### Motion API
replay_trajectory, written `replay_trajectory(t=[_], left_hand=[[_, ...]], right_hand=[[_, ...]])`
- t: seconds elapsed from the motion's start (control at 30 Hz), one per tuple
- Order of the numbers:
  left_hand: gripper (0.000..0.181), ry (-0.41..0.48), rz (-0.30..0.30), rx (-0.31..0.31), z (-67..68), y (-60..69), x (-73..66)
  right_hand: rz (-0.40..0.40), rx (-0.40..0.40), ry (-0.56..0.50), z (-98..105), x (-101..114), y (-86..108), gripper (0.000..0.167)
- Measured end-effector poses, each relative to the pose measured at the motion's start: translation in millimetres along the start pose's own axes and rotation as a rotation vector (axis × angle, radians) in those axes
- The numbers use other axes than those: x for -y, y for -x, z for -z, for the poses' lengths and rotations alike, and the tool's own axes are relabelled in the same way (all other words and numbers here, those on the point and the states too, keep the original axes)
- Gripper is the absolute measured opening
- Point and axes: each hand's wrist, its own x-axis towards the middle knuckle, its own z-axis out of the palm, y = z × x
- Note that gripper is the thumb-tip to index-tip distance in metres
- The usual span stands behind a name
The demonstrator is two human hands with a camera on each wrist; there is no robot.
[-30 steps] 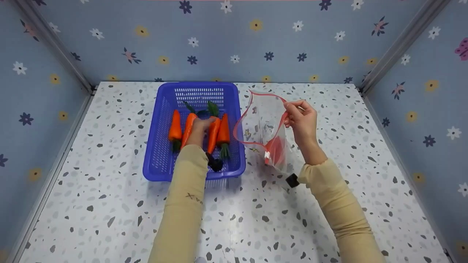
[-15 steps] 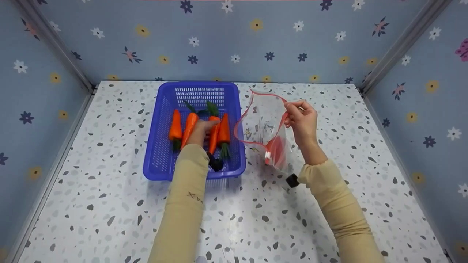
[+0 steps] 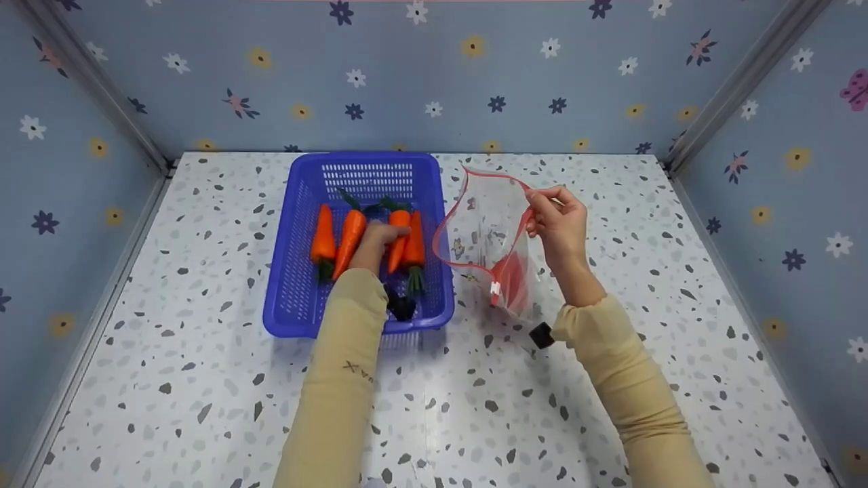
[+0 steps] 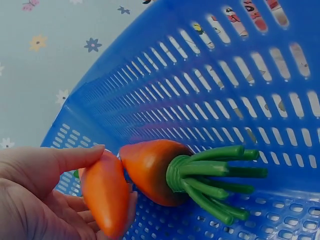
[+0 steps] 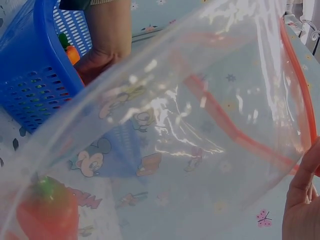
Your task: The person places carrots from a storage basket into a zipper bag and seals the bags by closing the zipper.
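In the blue basket (image 3: 276, 298), my left hand (image 3: 377, 242) holds a carrot (image 4: 106, 192), thumb on top and fingers underneath. Beside it on the right lies another carrot (image 4: 155, 170) with green stalks, touching or nearly touching it. Two more carrots lie to the left of my hand, one slim carrot (image 3: 350, 234) and one carrot (image 3: 324, 234) by the side wall. My right hand (image 3: 561, 220) pinches the red zip edge of a clear printed bag (image 3: 488, 203), whose mouth gapes toward the basket. Inside the bag sits a reddish-orange thing with a green top (image 5: 47, 210).
Green leaves (image 3: 349, 198) show at the basket's far end, their owner partly hidden. The basket's right wall stands between my left hand and the bag. Flowered panels (image 3: 434, 74) enclose the speckled table (image 3: 203, 407) at the back and sides.
My left hand has shifted slightly right and now grips the carrot, which has turned a little in the basket. My right hand and the bag stay put.
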Motion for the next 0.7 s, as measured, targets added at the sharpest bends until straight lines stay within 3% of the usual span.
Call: replay_trajectory(t=[0.03,0.1,0.13,0.17,0.2,0.3,0.37,0.47,0.53,0.57,0.63,0.7], left_hand=[[0.074,-0.056,-0.024,0.019,-2.0,-26.8,4.0],[0.091,-0.067,-0.103,0.02,-4.7,-72.0,13.5],[0.097,-0.044,-0.13,0.015,-5.7,-87.7,16.5],[0.098,-0.035,-0.142,0.008,-6.1,-91.4,16.6],[0.095,-0.026,-0.147,0.002,-5.5,-82.3,13.0],[0.074,-0.038,-0.207,-0.031,-1.5,-35.9,-2.9],[0.062,-0.049,-0.218,-0.032,0.6,-19.7,-10.2],[0.058,-0.03,-0.285,-0.036,6.8,6.8,-18.0],[0.055,-0.044,-0.284,-0.03,11.1,38.0,-27.7],[0.053,-0.05,-0.298,-0.028,14.3,64.3,-33.8],[0.057,-0.062,-0.296,0.002,19.9,100.4,-43.0],[0.06,-0.068,-0.312,0.003,21.0,113.6,-46.4]], right_hand=[[0.004,0.0,0.007,-0.2,0.0,0.1,0.014],[0.003,-0.002,0.019,-0.1,0.2,0.2,0.014],[0.004,-0.005,0.027,-0.2,0.3,0.3,0.012],[0.003,-0.006,0.029,-0.1,0.4,0.4,0.01],[0.002,-0.008,0.031,0.1,0.6,0.4,0.008],[-0.006,-0.015,0.03,-0.1,1.7,0.5,0.003],[-0.006,-0.016,0.027,0.1,2.0,0.4,0.003],[-0.004,-0.012,0.019,0.4,2.1,0.1,0.004],[-0.001,-0.006,0.015,0.6,1.8,-0.3,0.004],[0.0,-0.002,0.011,0.6,1.8,-0.5,0.004],[-0.001,-0.002,0.013,0.5,1.8,-0.8,0.003],[0.0,-0.004,0.019,0.2,2.0,-1.2,0.007]])
